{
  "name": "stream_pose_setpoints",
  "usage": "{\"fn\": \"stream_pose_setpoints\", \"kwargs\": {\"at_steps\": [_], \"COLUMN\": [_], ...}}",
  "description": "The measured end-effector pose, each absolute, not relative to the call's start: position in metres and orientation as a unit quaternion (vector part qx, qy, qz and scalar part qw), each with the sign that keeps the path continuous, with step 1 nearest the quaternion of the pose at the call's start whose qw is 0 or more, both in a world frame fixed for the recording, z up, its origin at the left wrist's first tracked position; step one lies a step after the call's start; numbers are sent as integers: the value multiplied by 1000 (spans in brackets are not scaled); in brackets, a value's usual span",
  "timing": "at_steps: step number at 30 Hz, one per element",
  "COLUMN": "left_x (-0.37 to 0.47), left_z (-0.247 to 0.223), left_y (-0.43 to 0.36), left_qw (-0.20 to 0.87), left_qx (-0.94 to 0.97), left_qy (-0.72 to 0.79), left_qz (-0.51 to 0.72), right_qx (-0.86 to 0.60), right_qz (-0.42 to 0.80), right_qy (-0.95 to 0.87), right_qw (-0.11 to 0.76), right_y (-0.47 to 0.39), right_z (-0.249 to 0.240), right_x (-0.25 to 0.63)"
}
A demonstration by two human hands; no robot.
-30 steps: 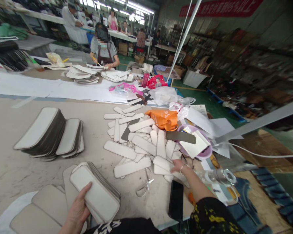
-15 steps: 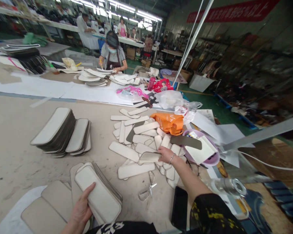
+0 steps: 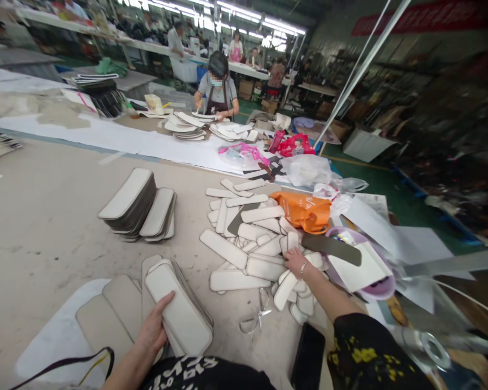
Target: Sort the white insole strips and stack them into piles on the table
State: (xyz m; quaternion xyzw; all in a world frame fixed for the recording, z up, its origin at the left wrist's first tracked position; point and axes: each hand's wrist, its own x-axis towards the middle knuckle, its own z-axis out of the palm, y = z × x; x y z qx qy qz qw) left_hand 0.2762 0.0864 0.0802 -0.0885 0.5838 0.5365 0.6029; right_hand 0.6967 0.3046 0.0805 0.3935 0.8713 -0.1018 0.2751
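Left hand [image 3: 153, 327] grips panel stack [image 3: 181, 314], thumb on top face. Right hand [image 3: 296, 262] on loose panel pile [image 3: 223, 249]; can't tell if pinching. Purple basin [image 3: 384, 292] right of pile: white sheet [image 3: 364, 273] across it, dark strip [image 3: 331, 248] over left rim. Orange bag [image 3: 303, 210]: contents hidden. Bare table [image 3: 223, 336] between stack and scissors [image 3: 262, 314]; phone [image 3: 308, 355] near front edge.

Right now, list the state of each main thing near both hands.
Left hand: gripping the stack of off-white rounded panels.
Right hand: on the loose pile of narrow off-white strips, grip unclear.
Silver metal scissors: lying with blades open.
Black rectangular phone: lying flat.
Orange bag: crumpled.
Purple plastic basin: white sheet over it.
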Motion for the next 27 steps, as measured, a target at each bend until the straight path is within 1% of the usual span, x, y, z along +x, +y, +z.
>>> {"fn": "stream_pose_setpoints", "kwargs": {"at_steps": [4,7,10,15,21,27], "left_x": [275,275,275,274,273,273], "left_z": [82,79,77,78,79,83], "left_y": [85,84,85,85,81,78], "left_qw": [606,606,609,616,619,620], "left_qx": [-91,-93,-91,-91,-86,-99], "left_qy": [578,581,581,572,561,558], "left_qz": [538,535,532,534,543,543], "right_qx": [419,465,477,493,532,506], "right_qz": [-119,-138,-135,-132,-138,-146], "right_qy": [859,844,846,844,818,829], "right_qw": [269,230,195,164,171,190], "right_y": [299,294,284,260,249,257], "right_z": [78,80,78,64,60,81], "right_x": [701,691,674,652,642,633]}}
